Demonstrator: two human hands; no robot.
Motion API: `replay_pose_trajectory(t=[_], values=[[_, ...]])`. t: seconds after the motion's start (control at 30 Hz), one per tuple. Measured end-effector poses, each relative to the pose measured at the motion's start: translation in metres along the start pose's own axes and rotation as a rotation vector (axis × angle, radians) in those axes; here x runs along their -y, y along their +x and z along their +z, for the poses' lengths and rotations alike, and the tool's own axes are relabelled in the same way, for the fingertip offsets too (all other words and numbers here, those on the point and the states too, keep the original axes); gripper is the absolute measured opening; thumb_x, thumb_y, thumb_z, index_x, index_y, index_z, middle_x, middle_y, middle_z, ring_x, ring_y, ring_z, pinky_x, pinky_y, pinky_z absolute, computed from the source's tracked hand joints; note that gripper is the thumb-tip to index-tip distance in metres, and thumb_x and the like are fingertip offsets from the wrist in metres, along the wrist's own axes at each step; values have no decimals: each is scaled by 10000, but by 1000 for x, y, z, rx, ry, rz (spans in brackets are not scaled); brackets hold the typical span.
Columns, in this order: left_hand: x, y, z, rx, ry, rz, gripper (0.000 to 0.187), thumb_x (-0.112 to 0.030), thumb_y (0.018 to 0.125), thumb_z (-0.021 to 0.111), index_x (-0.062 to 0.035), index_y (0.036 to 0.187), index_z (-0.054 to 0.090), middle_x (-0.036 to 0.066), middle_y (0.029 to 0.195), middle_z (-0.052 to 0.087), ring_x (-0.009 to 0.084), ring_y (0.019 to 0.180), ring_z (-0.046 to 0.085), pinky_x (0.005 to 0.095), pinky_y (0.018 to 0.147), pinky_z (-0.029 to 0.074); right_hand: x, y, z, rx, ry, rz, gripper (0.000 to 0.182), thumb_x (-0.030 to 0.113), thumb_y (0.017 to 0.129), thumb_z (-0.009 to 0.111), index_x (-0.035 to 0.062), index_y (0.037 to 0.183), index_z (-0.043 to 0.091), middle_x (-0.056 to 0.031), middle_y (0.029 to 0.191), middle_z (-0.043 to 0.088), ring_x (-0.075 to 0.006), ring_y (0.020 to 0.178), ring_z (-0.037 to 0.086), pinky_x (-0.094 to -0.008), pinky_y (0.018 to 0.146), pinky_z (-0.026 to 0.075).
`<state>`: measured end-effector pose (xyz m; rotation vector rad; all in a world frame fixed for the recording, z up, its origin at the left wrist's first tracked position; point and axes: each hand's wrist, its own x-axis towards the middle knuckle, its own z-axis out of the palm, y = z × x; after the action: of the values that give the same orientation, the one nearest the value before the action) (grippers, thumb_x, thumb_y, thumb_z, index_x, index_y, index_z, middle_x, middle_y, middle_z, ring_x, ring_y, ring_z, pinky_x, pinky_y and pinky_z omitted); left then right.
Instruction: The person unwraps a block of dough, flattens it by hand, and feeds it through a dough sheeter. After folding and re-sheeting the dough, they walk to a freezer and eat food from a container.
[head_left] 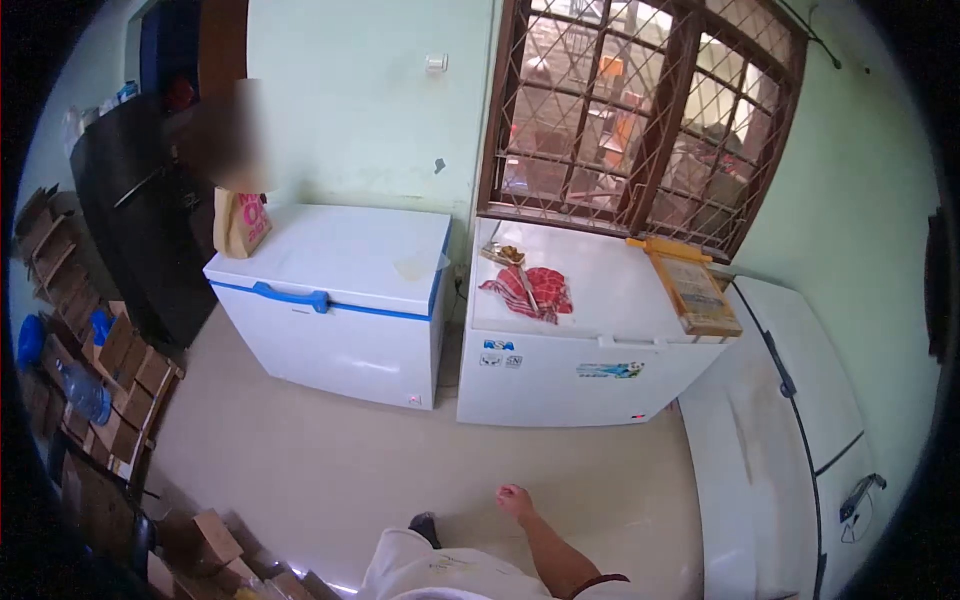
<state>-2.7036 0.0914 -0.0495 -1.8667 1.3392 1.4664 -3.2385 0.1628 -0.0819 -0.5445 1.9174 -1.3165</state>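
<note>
My right hand (515, 500) hangs out in front of my body over the tiled floor, away from every object. Its fingers look curled in, with nothing visible in them. My left hand is out of view. Ahead stands a white chest freezer (560, 385). On its lid lie a red-and-white checked cloth (548, 292), a long thin utensil (528, 290) across it, and a small tray (503, 253) with brownish pieces. A wooden-framed board (692, 290) rests at the lid's right side.
Left of it stands a blue-trimmed chest freezer (330, 350) with a paper bag (243, 225) on top. A person (215, 135), blurred, is behind the bag. Cardboard boxes (125, 370) and a water bottle (85, 393) line the left. A large white freezer (745, 470) runs along the right wall.
</note>
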Motion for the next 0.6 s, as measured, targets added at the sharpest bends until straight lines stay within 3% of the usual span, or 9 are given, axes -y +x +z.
replay_pose_trajectory(t=[0.07,0.1,0.13,0.17,0.3,0.37,0.43,0.53,0.6], values=[[-56,47,-63,-84,279,61,329,-407,919,488,-157,996,687,65,955,686,266,767,663,406,572,504,43,28,16,-49,124,240,165,79,890,620,29,1046,635,-75,866,672,-151,727,647,-295,640,551],[-89,75,-96,-157,640,146,338,-419,921,483,-162,1000,688,66,965,688,272,769,663,412,578,506,61,37,19,-77,188,369,167,84,898,612,31,1056,629,-78,864,670,-152,721,646,-296,633,550],[-124,105,-125,-250,1025,239,348,-431,923,478,-166,1005,688,67,975,690,278,770,664,418,585,508,84,41,17,-105,233,354,168,92,906,605,33,1062,620,-79,861,668,-150,712,641,-296,624,547],[-167,138,-152,-375,1195,281,357,-443,925,473,-171,1009,688,68,984,691,284,772,664,425,592,510,109,50,8,-137,280,337,169,100,913,598,34,1068,612,-81,857,666,-149,703,637,-296,616,545],[-384,229,-236,-911,485,560,430,-276,840,677,26,1136,601,185,1093,648,356,1029,618,395,886,496,204,116,-39,-301,438,125,167,152,937,589,33,1054,589,-69,838,650,-128,675,601,-275,582,508],[-496,263,-251,-753,-298,513,557,-381,885,581,29,1255,505,193,1255,538,337,1179,495,429,991,399,275,163,-66,-411,423,-14,159,153,945,590,35,1052,590,-60,838,643,-117,691,591,-261,591,491],[-614,236,-253,-680,-783,452,685,-486,931,486,32,1373,410,202,1417,427,318,1330,373,463,1096,302,329,229,-91,-490,378,-174,164,145,953,584,34,1073,594,-51,847,638,-113,718,589,-261,624,489],[-751,161,-258,-659,-1225,238,672,-510,913,454,27,1316,481,203,1352,495,340,1237,469,467,1041,376,374,340,-118,-514,271,-331,191,170,919,610,21,1039,611,-78,888,664,-153,751,620,-290,662,506],[-805,167,-269,-679,-1359,116,647,-522,894,460,30,1208,582,204,1253,582,353,1142,557,476,973,450,408,404,-122,-641,-294,-513,240,163,878,630,30,1077,608,-126,921,675,-235,811,658,-335,732,520]])
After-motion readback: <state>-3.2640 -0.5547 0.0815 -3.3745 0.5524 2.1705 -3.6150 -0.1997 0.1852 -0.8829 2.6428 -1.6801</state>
